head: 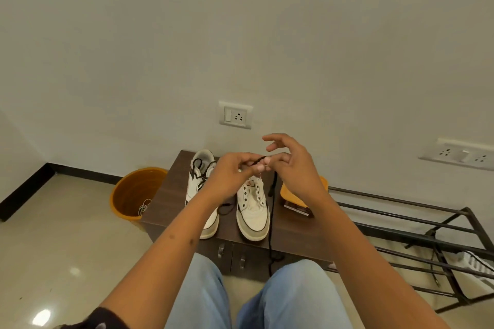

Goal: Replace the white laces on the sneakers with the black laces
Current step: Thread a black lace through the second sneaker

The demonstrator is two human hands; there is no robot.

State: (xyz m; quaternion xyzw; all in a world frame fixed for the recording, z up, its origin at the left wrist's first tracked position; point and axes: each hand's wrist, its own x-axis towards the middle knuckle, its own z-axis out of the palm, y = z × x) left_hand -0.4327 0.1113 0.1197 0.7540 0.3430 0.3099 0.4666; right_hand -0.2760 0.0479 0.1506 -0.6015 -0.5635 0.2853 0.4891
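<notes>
Above a dark wood surface (171, 195), both hands raised over the two sneakers. Left hand (230, 176) pinching a black lace (270, 222) between thumb and fingertips; right hand (291, 165) meeting it at the same spot, thumb and a finger nipping the lace end, other fingers spread loose. From the pinch, lace dropping down past the right sneaker (253, 208), over the front edge of the surface and toward the floor between the knees. Right sneaker bare of laces, eyelets open, tongue showing, toe pointing toward the camera. Left sneaker (201, 181) just beside it, partly hidden by the left forearm, black lace already threaded through its upper eyelets and lying loose over the collar. Another dark lace loop (226, 208) resting between the two sneakers. Right of the sneakers, on the same surface, an orange tub (288, 192) with a small dark box (298, 209) in front of it. Left of the surface, on the floor, an orange bin (133, 195) with white laces (144, 207) inside. Right of the surface, a black metal rack (417, 232). On the wall behind, a socket plate (235, 115); another socket strip (462, 153) farther right. Light blue trousers at bottom.
</notes>
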